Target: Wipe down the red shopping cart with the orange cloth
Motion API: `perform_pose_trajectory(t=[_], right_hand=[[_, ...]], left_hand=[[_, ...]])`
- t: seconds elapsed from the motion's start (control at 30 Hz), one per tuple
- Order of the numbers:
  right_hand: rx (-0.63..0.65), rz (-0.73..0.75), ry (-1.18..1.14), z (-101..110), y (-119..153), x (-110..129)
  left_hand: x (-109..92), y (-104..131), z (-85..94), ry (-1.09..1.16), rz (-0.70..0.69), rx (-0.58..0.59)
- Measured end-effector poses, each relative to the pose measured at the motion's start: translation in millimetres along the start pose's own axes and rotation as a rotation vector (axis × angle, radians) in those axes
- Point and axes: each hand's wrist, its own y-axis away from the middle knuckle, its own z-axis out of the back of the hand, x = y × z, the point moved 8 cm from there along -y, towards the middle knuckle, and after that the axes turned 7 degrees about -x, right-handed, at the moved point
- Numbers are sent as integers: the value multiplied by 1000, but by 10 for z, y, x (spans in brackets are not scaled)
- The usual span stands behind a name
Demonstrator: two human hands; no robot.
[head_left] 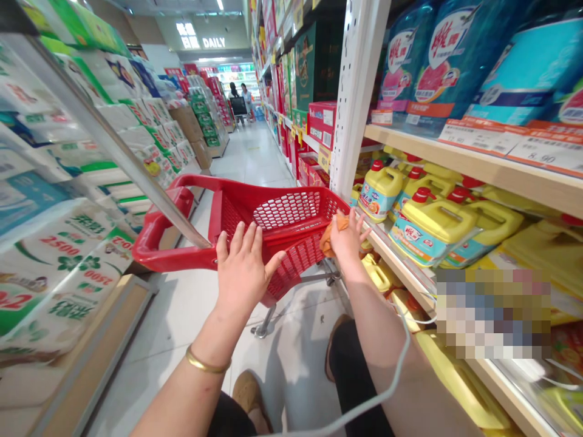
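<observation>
Hands (347,240) with orange cloth (327,241) at red cart (294,238)

A pixelated patch (494,314) covers part of the yellow jugs (435,226) at near right. The right hand (347,238) hides some of an orange cloth (326,241) — its full shape is hard to judge. Blue bottles (444,57) at right and a metal pole (116,152) at left are cut off. Two far people (241,100) look tiny; left-hand paper packs (59,267) blur.
</observation>
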Motion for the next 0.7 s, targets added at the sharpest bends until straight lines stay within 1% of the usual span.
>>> perform_pose_trajectory(t=[0.03, 0.07, 0.1, 0.17, 0.23, 0.27, 0.3, 0.33, 0.37, 0.4, 0.5, 0.53, 0.57, 0.6, 0.63, 0.67, 0.7], right_hand=[[-13, -31, 5, 5, -14, -44], [-5, -24, -4, 1, 17, -2], [20, 21, -25, -11, 91, 122], [108, 200, -102, -40, 343, 550], [208, 437, -215, -41, 653, 1037], [240, 529, -256, -29, 773, 1212], [259, 585, -280, -19, 840, 1308], [261, 595, -282, -17, 840, 1316], [251, 562, -263, -25, 777, 1238], [227, 490, -228, -38, 663, 1086], [102, 165, -95, -45, 239, 435], [57, 73, -63, -31, 144, 262], [26, 10, -45, -22, 94, 157], [16, -14, -44, -21, 90, 134], [28, 7, -60, -33, 130, 198], [57, 67, -90, -50, 209, 339], [95, 158, -129, -66, 320, 533]], left_hand=[[-7, 2, 5, 3, 3, -4], [-11, 5, 11, 6, 8, -10], [-14, 7, 16, 8, 13, -16], [-18, 11, 18, 6, 16, -20], [-18, 11, 12, -3, 7, -19], [-16, 9, 7, -8, 1, -15], [-11, 7, 2, -12, -2, -12], [-5, 5, -2, -15, -4, -10], [1, 3, -5, -16, -3, -8], [6, 2, -9, -16, -1, -4], [4, 2, -11, 2, 4, 4], [0, 2, -8, 10, 7, 6], [-4, 1, -4, 16, 11, 6], [-9, 1, 0, 17, 14, 6], [-14, 1, 6, 14, 16, 4], [-18, 1, 10, 8, 18, 1], [-21, 1, 14, 0, 17, -3]])
